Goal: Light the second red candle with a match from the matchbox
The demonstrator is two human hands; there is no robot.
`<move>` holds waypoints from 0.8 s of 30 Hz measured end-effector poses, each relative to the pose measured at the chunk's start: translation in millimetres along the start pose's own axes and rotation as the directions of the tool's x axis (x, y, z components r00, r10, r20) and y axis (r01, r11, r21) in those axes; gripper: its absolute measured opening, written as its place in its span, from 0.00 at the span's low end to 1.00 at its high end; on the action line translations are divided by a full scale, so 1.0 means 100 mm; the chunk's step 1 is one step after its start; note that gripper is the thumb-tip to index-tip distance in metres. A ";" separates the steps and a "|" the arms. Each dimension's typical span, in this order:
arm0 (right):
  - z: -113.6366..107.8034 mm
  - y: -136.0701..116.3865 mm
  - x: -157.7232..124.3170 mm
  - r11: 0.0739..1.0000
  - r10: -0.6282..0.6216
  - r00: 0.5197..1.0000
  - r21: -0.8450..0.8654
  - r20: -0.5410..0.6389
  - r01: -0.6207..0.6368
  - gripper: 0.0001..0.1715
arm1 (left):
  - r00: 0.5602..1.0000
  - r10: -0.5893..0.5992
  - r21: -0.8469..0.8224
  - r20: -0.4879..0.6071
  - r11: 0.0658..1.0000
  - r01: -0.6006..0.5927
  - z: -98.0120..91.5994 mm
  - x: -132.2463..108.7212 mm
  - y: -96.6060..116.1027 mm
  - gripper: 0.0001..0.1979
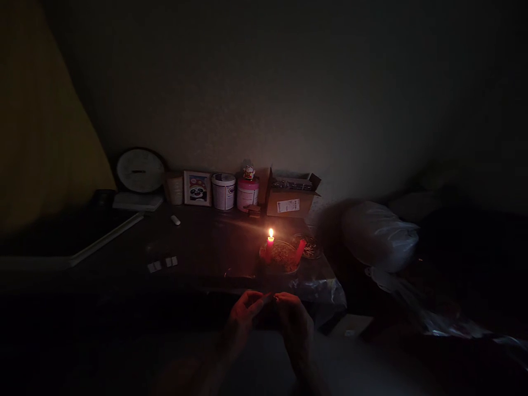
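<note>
At the far left, by the wall, a round dial [140, 170] is standing on the dark desk [206, 242], and it is hardly catching any light. Next to it a small panda picture [197, 188], a white jar [223, 191] and a pink jar [247, 192] are lining up along the wall, with a little figurine [248, 172] sitting on the pink one. Lower, near the front edge, the person's left hand [243, 316] is meeting the right hand [295, 322] fingertip to fingertip. The two hands are closing together, but it is too dark for me to tell if something is being pinched between them. Just behind the hands, the lit candle [270, 242] is burning upright at the left rim of a bowl [280, 257]. A second red candle [300, 250], not lit, is leaning at the bowl's right rim. Behind, an open cardboard box [292, 198] is standing at the wall. Further right, a white bag [379, 234] is lying beside the desk.
</note>
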State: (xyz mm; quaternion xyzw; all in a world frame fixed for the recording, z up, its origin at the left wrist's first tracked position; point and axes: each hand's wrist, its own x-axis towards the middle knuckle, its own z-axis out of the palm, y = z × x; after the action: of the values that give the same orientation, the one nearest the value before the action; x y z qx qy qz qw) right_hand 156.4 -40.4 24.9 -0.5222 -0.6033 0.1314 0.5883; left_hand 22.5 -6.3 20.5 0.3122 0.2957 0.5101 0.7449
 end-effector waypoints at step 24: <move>-0.15 0.11 0.13 0.991 0.081 0.978 -0.088 -0.192 -0.099 0.10 | 0.998 0.055 -0.074 0.005 0.996 -0.055 -0.04 -0.01 0.08 0.11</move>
State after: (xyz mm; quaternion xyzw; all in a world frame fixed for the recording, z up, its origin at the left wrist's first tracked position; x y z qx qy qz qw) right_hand 177.4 -32.1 28.3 -0.5871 -0.5263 0.0785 0.6100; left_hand 14.4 -4.7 24.5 0.2941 0.2652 0.5399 0.7427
